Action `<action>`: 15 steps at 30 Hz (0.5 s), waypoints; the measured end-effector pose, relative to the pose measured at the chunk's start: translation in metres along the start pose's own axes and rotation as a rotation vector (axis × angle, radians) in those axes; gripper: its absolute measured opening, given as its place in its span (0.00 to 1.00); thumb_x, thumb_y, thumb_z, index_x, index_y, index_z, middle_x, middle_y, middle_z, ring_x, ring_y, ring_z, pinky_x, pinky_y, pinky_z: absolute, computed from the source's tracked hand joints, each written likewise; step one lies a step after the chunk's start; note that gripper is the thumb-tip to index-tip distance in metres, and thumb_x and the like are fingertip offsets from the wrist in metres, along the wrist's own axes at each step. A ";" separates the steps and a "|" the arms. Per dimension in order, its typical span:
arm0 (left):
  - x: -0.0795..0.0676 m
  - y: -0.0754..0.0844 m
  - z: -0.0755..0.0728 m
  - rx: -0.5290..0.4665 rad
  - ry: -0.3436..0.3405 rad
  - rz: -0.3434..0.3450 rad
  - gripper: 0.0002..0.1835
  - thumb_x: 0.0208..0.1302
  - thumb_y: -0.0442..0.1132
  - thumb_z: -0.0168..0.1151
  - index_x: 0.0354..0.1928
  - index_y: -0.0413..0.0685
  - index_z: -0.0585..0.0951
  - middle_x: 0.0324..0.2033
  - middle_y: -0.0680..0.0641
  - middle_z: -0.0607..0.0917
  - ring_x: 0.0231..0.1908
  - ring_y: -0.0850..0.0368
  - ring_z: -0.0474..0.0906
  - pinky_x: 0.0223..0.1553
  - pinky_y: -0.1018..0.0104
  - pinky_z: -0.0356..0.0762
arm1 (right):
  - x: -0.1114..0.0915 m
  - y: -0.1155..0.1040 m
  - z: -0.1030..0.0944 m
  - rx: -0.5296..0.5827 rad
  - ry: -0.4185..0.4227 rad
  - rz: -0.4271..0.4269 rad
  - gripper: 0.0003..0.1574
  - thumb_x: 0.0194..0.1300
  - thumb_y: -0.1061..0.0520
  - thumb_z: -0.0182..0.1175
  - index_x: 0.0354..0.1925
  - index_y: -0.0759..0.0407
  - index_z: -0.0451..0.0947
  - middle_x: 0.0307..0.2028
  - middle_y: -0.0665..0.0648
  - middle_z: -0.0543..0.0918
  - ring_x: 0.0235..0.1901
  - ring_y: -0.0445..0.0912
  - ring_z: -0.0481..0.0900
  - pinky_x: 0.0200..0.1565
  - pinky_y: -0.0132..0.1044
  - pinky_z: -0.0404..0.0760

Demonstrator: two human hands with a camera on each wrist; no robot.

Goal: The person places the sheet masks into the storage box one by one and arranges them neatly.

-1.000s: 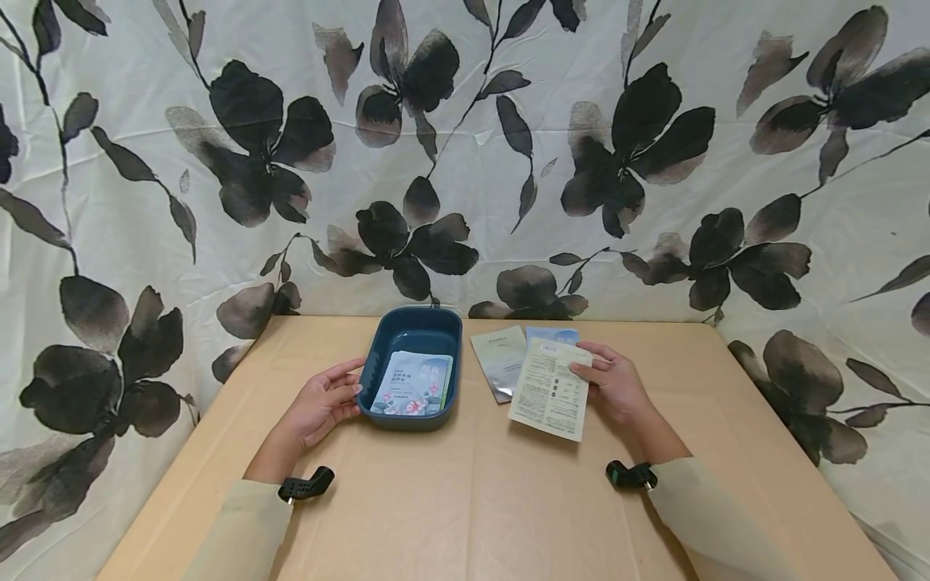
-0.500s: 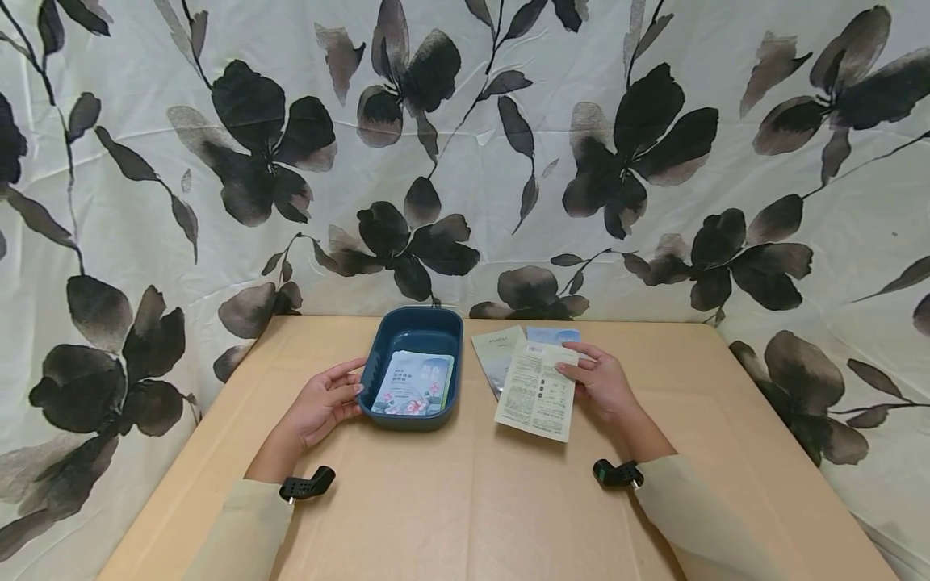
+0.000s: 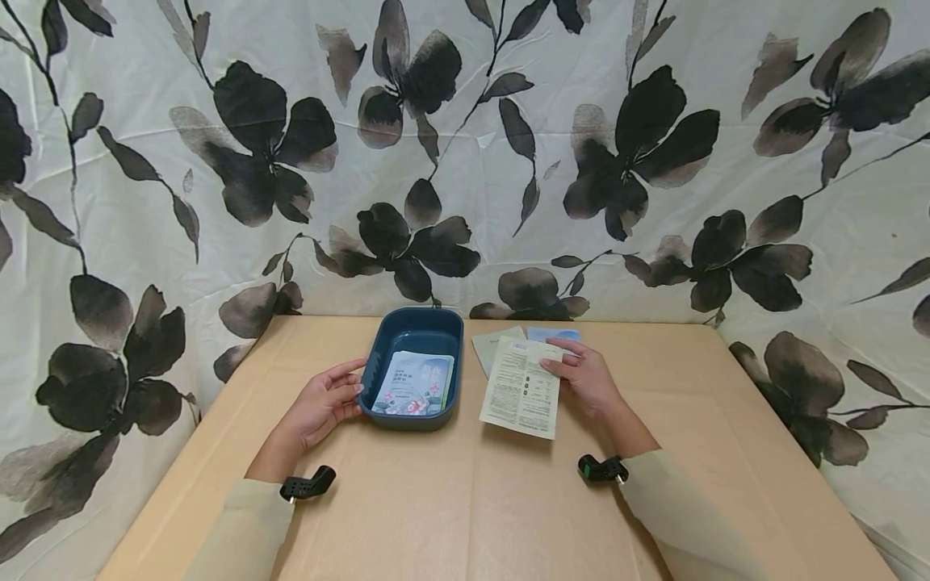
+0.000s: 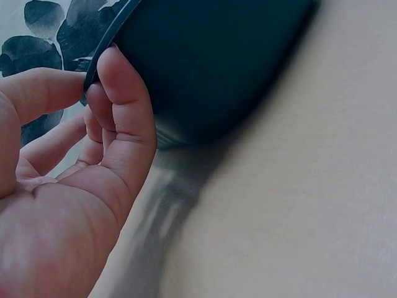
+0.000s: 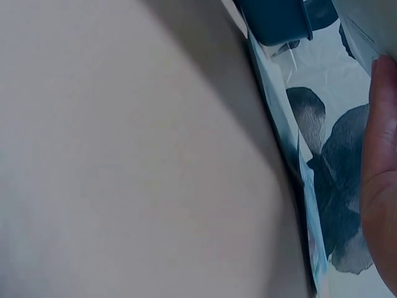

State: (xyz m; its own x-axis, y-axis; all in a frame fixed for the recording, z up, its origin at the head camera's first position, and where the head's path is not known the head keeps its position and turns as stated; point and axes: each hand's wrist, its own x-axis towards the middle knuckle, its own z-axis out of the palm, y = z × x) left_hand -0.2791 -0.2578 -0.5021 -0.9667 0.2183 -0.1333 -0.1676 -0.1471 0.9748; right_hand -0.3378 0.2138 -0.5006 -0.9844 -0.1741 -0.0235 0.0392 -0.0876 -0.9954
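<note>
Printed packet (image 3: pixel 519 389): shifted left, pinched by the right hand (image 3: pixel 587 383).
Left hand (image 3: pixel 324 407): pinching the blue tub (image 3: pixel 411 422) at its rim.
Surface (image 3: pixel 407 500): tan, faintly creased.
Backdrop (image 3: pixel 465 161): white cloth, dark flowers.

We see a bin (image 3: pixel 410 424) of smooth, faintly shiny plastic, a matt, paper-like packet (image 3: pixel 519 391), a smooth tabletop (image 3: pixel 436 500), a creased cloth backdrop (image 3: pixel 508 48) and matt cloth sleeves (image 3: pixel 683 504).
</note>
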 end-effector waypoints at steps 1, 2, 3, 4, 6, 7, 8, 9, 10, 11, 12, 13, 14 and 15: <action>0.000 0.000 0.000 0.001 0.001 -0.003 0.34 0.73 0.31 0.59 0.78 0.46 0.62 0.48 0.46 0.81 0.37 0.58 0.83 0.41 0.66 0.85 | 0.001 0.000 0.002 -0.005 0.000 -0.002 0.41 0.66 0.64 0.68 0.73 0.66 0.65 0.46 0.50 0.90 0.39 0.45 0.89 0.27 0.29 0.78; 0.000 0.000 0.000 0.002 -0.002 -0.003 0.34 0.74 0.31 0.58 0.78 0.45 0.61 0.48 0.46 0.81 0.37 0.58 0.83 0.41 0.66 0.85 | 0.002 -0.001 0.003 -0.011 -0.001 -0.004 0.41 0.66 0.64 0.68 0.73 0.66 0.65 0.46 0.50 0.90 0.39 0.45 0.89 0.27 0.29 0.78; -0.001 0.001 0.000 0.003 -0.002 -0.003 0.34 0.74 0.31 0.58 0.78 0.45 0.61 0.48 0.46 0.81 0.37 0.58 0.83 0.41 0.66 0.85 | 0.002 -0.002 0.005 -0.007 -0.004 -0.007 0.40 0.66 0.64 0.68 0.73 0.65 0.66 0.47 0.51 0.89 0.38 0.46 0.90 0.28 0.29 0.80; -0.001 0.000 0.001 0.002 -0.001 -0.005 0.34 0.74 0.30 0.58 0.78 0.46 0.61 0.48 0.46 0.81 0.37 0.58 0.83 0.41 0.66 0.85 | 0.003 -0.002 0.007 -0.006 -0.006 -0.011 0.39 0.66 0.65 0.67 0.72 0.65 0.67 0.47 0.52 0.89 0.38 0.46 0.90 0.28 0.30 0.82; -0.001 0.000 0.001 0.003 -0.004 -0.001 0.33 0.74 0.30 0.57 0.79 0.45 0.61 0.49 0.45 0.81 0.38 0.58 0.83 0.42 0.66 0.85 | 0.004 -0.003 0.011 0.006 -0.013 -0.017 0.38 0.66 0.66 0.67 0.72 0.64 0.68 0.48 0.53 0.89 0.38 0.47 0.90 0.30 0.33 0.85; 0.000 0.000 0.001 0.006 -0.008 0.001 0.34 0.75 0.30 0.56 0.79 0.45 0.60 0.49 0.45 0.81 0.38 0.58 0.83 0.42 0.66 0.85 | 0.005 -0.004 0.013 0.009 -0.013 -0.019 0.37 0.66 0.66 0.67 0.71 0.63 0.68 0.47 0.54 0.89 0.37 0.48 0.90 0.30 0.34 0.86; 0.000 0.000 0.001 0.009 -0.012 0.003 0.34 0.75 0.30 0.56 0.79 0.44 0.60 0.49 0.46 0.81 0.38 0.58 0.83 0.42 0.66 0.85 | 0.006 -0.005 0.014 0.007 -0.014 -0.021 0.37 0.66 0.66 0.67 0.71 0.63 0.69 0.47 0.54 0.89 0.36 0.48 0.90 0.29 0.34 0.86; 0.000 0.000 0.001 0.009 -0.009 0.002 0.34 0.75 0.30 0.56 0.79 0.45 0.60 0.49 0.46 0.81 0.38 0.58 0.83 0.42 0.66 0.85 | 0.006 -0.005 0.016 0.007 -0.008 -0.023 0.36 0.66 0.66 0.67 0.70 0.63 0.70 0.47 0.54 0.89 0.36 0.47 0.90 0.28 0.33 0.84; 0.000 0.000 0.001 0.009 -0.005 0.003 0.33 0.74 0.30 0.57 0.79 0.45 0.61 0.49 0.45 0.81 0.38 0.58 0.83 0.41 0.66 0.85 | 0.007 -0.006 0.018 0.003 -0.012 -0.026 0.37 0.65 0.66 0.68 0.70 0.64 0.69 0.48 0.54 0.89 0.36 0.47 0.90 0.28 0.33 0.84; -0.001 0.000 0.001 0.008 0.000 0.003 0.33 0.74 0.30 0.57 0.78 0.45 0.61 0.49 0.45 0.81 0.38 0.58 0.83 0.41 0.66 0.85 | 0.008 -0.006 0.019 0.001 -0.015 -0.028 0.38 0.65 0.66 0.68 0.71 0.64 0.69 0.48 0.55 0.89 0.36 0.46 0.89 0.29 0.32 0.85; -0.001 0.000 0.001 0.011 -0.004 0.003 0.34 0.74 0.30 0.57 0.79 0.45 0.60 0.49 0.45 0.81 0.38 0.58 0.83 0.41 0.66 0.85 | 0.009 -0.007 0.021 0.001 -0.018 -0.031 0.37 0.65 0.66 0.67 0.71 0.65 0.68 0.48 0.55 0.89 0.36 0.46 0.89 0.30 0.33 0.85; -0.001 0.000 0.001 0.009 0.000 -0.001 0.33 0.74 0.30 0.57 0.79 0.45 0.61 0.49 0.45 0.81 0.38 0.58 0.83 0.41 0.66 0.85 | 0.009 -0.007 0.022 0.003 -0.019 -0.033 0.37 0.65 0.67 0.67 0.71 0.65 0.69 0.49 0.56 0.89 0.36 0.46 0.89 0.31 0.34 0.86; -0.001 0.000 0.002 0.007 0.004 -0.004 0.33 0.74 0.30 0.57 0.78 0.46 0.61 0.49 0.45 0.81 0.38 0.58 0.83 0.41 0.66 0.85 | 0.010 -0.008 0.024 0.005 -0.023 -0.033 0.37 0.65 0.67 0.67 0.70 0.66 0.68 0.49 0.57 0.89 0.37 0.46 0.90 0.33 0.35 0.88; -0.001 0.001 0.002 0.002 0.011 -0.007 0.33 0.74 0.30 0.57 0.78 0.46 0.62 0.49 0.45 0.81 0.38 0.58 0.83 0.41 0.66 0.85 | 0.011 -0.008 0.025 0.013 -0.026 -0.032 0.37 0.65 0.67 0.67 0.70 0.66 0.69 0.50 0.57 0.88 0.38 0.47 0.90 0.35 0.37 0.88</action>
State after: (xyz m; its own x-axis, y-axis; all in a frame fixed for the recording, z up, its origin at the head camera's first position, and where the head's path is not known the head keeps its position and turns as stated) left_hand -0.2775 -0.2561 -0.5011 -0.9675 0.2089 -0.1424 -0.1743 -0.1436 0.9742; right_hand -0.3443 0.1879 -0.4905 -0.9804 -0.1965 0.0112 0.0099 -0.1063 -0.9943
